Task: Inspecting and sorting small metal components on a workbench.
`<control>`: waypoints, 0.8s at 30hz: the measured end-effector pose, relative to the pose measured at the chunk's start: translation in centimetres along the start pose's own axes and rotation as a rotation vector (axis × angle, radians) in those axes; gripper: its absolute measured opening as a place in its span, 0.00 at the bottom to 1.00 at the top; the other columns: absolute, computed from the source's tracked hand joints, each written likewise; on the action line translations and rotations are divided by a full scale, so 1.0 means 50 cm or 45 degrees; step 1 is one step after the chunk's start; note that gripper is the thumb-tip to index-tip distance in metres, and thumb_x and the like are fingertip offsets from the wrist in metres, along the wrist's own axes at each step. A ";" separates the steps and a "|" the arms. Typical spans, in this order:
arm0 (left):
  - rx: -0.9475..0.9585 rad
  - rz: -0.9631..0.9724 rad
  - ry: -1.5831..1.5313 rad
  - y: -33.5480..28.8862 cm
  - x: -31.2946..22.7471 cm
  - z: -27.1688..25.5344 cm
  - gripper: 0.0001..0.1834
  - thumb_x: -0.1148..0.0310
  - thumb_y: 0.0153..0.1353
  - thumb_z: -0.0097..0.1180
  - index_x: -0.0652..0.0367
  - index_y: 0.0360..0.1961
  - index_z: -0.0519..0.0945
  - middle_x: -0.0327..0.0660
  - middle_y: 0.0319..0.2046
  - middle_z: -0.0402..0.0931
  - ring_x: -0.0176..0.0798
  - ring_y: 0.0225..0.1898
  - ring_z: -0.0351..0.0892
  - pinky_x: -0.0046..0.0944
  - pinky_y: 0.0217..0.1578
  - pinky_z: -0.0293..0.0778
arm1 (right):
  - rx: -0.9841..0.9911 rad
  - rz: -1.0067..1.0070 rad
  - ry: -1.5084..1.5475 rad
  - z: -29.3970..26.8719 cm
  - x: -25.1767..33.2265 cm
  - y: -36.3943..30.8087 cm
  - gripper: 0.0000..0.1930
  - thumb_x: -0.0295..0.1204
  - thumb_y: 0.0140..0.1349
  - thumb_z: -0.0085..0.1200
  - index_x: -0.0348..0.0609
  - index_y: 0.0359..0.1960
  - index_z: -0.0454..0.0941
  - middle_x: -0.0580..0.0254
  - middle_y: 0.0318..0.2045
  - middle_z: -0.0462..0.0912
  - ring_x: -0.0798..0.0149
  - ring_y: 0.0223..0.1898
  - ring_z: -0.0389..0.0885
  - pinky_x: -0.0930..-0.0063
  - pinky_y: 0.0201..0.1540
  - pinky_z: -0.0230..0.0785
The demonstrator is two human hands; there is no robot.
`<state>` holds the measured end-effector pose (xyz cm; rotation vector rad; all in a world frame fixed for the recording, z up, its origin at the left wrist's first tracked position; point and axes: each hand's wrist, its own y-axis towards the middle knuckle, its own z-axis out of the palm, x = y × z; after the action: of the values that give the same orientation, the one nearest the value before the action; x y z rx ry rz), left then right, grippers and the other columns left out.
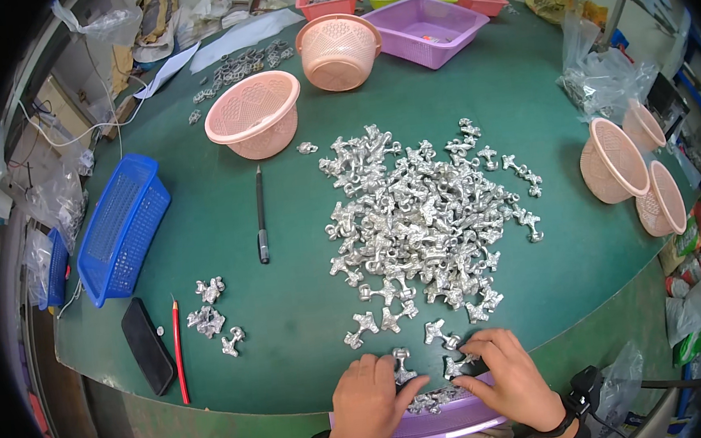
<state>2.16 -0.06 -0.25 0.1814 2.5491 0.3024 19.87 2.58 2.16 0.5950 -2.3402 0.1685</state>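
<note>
A large heap of small silver metal castings, T-shaped with knobbed ends, lies on the green table in front of me. At the near edge, my left hand is closed, with thumb and fingers around one casting. Beside it, my right hand pinches another casting between thumb and fingers. A loose casting rests just above the right fingertips. Below both hands sits a purple basket with more silver castings in it, partly covered by my hands.
To the left are a blue basket, a black phone, a red pencil, a black pen and several separate castings. Pink baskets and a purple tray stand at the back. Smaller pink baskets line the right edge.
</note>
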 end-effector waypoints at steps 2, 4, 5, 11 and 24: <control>0.047 -0.027 -0.009 0.002 -0.001 -0.004 0.13 0.68 0.38 0.59 0.62 0.22 0.69 0.42 0.16 0.64 0.41 0.18 0.67 0.35 0.19 0.63 | 0.041 0.088 0.128 0.001 -0.003 0.000 0.17 0.27 0.41 0.55 0.38 0.34 0.66 0.55 0.33 0.66 0.54 0.34 0.64 0.69 0.36 0.59; 0.093 -0.047 -0.019 0.007 0.000 -0.016 0.12 0.69 0.39 0.58 0.63 0.23 0.69 0.43 0.16 0.65 0.39 0.18 0.68 0.33 0.19 0.64 | 0.027 0.097 0.174 0.005 -0.013 0.001 0.17 0.25 0.40 0.56 0.38 0.33 0.67 0.56 0.32 0.67 0.59 0.30 0.66 0.73 0.32 0.61; 0.169 -0.199 -0.202 0.010 0.002 -0.027 0.11 0.71 0.42 0.56 0.64 0.25 0.70 0.43 0.16 0.66 0.37 0.18 0.69 0.31 0.20 0.66 | 0.013 0.107 0.218 0.004 -0.018 0.001 0.17 0.24 0.39 0.57 0.39 0.33 0.67 0.57 0.31 0.67 0.64 0.27 0.68 0.77 0.28 0.63; 0.326 -0.813 -1.305 -0.013 0.012 -0.038 0.06 0.75 0.51 0.47 0.68 0.28 0.70 0.42 0.23 0.73 0.29 0.26 0.73 0.27 0.27 0.70 | 0.071 0.197 0.343 -0.008 -0.014 0.003 0.12 0.24 0.44 0.52 0.38 0.33 0.68 0.56 0.32 0.67 0.60 0.30 0.68 0.75 0.29 0.64; 0.259 -0.834 -1.786 -0.011 -0.027 -0.046 0.15 0.85 0.46 0.46 0.67 0.38 0.63 0.49 0.30 0.70 0.40 0.33 0.73 0.35 0.37 0.69 | 0.027 0.195 1.575 -0.014 -0.012 -0.001 0.16 0.12 0.45 0.46 0.31 0.39 0.65 0.56 0.41 0.64 0.71 0.38 0.67 0.81 0.37 0.64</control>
<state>2.00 -1.24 2.19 -0.2878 1.1226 -0.2812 20.69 2.97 2.27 0.1882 -1.1701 0.4720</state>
